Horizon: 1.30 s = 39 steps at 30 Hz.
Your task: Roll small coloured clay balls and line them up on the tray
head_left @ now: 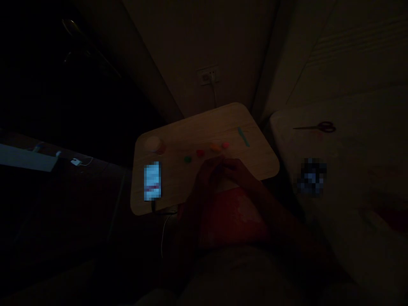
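The picture is very dark. My left hand [208, 171] and my right hand [234, 168] meet over the near edge of a small wooden table [178, 182], fingers curled in and touching. Whatever lies between them, if anything, is hidden. Just beyond the fingers lie small soft-looking lumps in a slanting row: a green lump [188, 159], a red lump [200, 153], an orange lump [215, 147] and a pink lump [225, 145]. Farther right rests a flat teal stick [244, 137]. None of these touches my hands, except that the orange lump sits close to the fingertips.
A lit phone [152, 182], blurred out, lies at the table's left with a cable below. Behind it stands a pale round tub [154, 144]. Scissors [315, 127] and a blurred item [311, 177] lie on the pale surface at right. A wall socket [208, 75] holds a plug.
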Tool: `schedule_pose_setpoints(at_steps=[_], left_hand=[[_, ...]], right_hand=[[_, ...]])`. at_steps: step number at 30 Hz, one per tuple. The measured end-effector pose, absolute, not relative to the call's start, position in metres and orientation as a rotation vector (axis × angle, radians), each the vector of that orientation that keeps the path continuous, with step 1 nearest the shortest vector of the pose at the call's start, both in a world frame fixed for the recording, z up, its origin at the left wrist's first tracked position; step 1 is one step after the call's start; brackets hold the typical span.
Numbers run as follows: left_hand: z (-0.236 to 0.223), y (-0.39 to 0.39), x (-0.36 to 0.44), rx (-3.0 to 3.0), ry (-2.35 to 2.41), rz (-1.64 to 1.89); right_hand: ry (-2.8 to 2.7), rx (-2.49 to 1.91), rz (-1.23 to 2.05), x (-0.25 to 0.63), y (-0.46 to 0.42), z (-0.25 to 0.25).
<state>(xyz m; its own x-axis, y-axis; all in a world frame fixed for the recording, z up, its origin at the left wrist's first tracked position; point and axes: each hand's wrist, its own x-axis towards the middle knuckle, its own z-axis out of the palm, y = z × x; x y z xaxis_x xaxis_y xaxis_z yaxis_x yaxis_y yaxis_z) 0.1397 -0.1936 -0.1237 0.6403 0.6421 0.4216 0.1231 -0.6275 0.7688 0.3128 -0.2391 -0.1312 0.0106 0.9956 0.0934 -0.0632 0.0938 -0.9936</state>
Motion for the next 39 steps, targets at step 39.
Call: schedule_pose_setpoints(at_steps=[39], left_hand=[[-0.122,-0.195,0.14,2.095,0.585,0.955]], right_hand=[[-1.243,-1.097,1.078,0.311,-0.238,-0.137]])
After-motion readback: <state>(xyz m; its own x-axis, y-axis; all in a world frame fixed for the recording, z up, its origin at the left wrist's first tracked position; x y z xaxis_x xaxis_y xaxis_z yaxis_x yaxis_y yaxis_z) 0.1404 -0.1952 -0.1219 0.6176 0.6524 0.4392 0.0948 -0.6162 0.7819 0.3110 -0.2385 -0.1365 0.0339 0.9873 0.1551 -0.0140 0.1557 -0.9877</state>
